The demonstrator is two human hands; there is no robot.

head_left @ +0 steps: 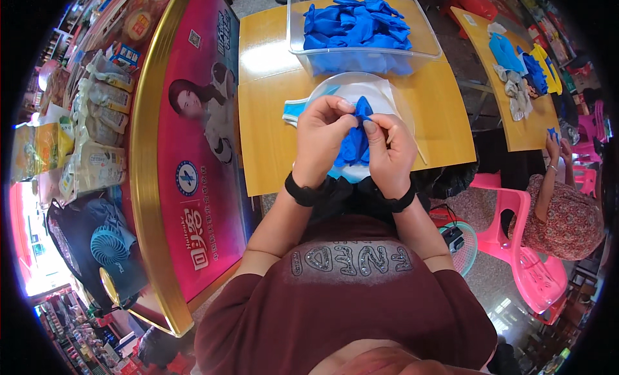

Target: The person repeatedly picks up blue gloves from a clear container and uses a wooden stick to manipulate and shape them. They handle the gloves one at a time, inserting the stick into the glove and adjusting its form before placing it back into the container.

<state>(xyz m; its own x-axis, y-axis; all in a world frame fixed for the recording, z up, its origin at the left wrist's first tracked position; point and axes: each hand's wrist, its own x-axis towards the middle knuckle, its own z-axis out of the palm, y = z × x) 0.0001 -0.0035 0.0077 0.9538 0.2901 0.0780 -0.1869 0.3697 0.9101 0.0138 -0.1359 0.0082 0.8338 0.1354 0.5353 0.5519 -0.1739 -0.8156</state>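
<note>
Thumbs and fingertips of my left hand [322, 139] and my right hand [393, 149] pinch a blue fabric piece [351, 148] between them. Its pointed tip sticks up above my fingers, and the rest hangs below, partly hidden. Under my hands lies a round, pale, see-through tray or lid [336, 80] with white material in it. A light-blue and white item [294, 110] pokes out beside my left hand. Just beyond, a clear plastic bin [431, 51] holds a heap of similar blue pieces [358, 27].
The yellow wooden table [445, 117] meets a pink poster-fronted counter [193, 130] on the left. At right, a person [554, 214] handles a blue piece at another table [519, 127] bearing blue, yellow and grey items. A pink plastic chair [509, 239] stands between us.
</note>
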